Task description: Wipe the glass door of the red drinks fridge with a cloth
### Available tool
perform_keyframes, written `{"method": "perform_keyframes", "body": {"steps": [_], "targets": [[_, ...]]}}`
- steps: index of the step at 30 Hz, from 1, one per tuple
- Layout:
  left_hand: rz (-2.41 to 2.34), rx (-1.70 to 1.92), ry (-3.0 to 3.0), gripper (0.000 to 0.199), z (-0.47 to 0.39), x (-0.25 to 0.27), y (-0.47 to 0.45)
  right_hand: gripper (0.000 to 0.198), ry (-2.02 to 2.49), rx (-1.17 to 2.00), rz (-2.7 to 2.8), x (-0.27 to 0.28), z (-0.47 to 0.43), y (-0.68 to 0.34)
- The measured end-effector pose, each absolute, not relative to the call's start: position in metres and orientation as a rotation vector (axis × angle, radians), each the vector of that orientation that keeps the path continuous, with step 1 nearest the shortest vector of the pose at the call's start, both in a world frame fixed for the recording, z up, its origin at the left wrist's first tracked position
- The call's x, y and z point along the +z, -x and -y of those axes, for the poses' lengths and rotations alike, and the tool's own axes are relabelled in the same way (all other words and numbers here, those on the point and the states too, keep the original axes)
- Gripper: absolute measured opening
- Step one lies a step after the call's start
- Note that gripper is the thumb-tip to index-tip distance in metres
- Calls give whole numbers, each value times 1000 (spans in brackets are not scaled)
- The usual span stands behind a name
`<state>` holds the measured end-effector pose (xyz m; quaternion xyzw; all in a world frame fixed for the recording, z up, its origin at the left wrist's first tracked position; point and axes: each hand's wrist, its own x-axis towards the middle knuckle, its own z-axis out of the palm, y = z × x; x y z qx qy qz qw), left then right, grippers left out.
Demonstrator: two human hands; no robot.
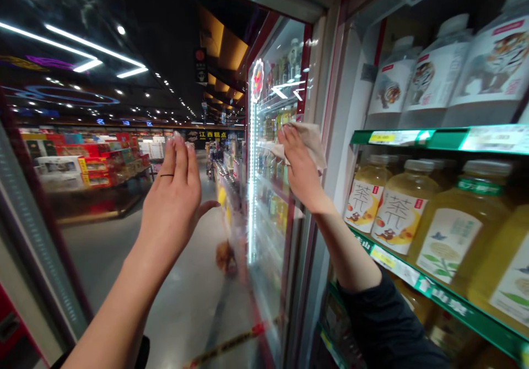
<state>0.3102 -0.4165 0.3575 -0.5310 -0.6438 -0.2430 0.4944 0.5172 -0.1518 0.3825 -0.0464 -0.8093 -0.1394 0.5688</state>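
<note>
A glass door (215, 303) of a drinks cooler stands in front of me, swung open. My left hand (176, 179) is raised against the pane, palm forward, fingers stretched and thumb out; it holds nothing, and a dark ring band circles one finger. My right hand (300, 162) presses a pale beige cloth (312, 137) on the glass close to the door's metal frame (320, 82). Part of the cloth sticks out beyond the fingers, and the rest lies hidden beneath them.
Right of me, cooler shelves with green price rails (446, 139) carry large water bottles (433, 71) and tea bottles (399, 215). Through the glass appear another lit cooler (268, 193), stacked boxed goods (99, 165), a small brown dog (225, 257) and yellow-black floor tape (225, 349).
</note>
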Motion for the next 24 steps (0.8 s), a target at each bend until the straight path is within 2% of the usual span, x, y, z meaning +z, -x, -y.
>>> {"method": "perform_keyframes", "body": {"steps": [4, 11, 15, 18, 24], "targets": [[1559, -605, 1294, 116, 417, 358, -312, 100, 161, -324, 1847, 349, 150, -525], [1524, -620, 1299, 120, 417, 357, -314, 103, 129, -250, 1787, 383, 162, -501], [1539, -600, 1310, 119, 418, 356, -312, 99, 24, -284, 1900, 362, 172, -504], [1551, -591, 1310, 119, 419, 356, -311, 97, 127, -270, 1835, 341, 162, -515], [1551, -581, 1302, 128, 419, 355, -314, 101, 211, -243, 1760, 348, 158, -505]]}}
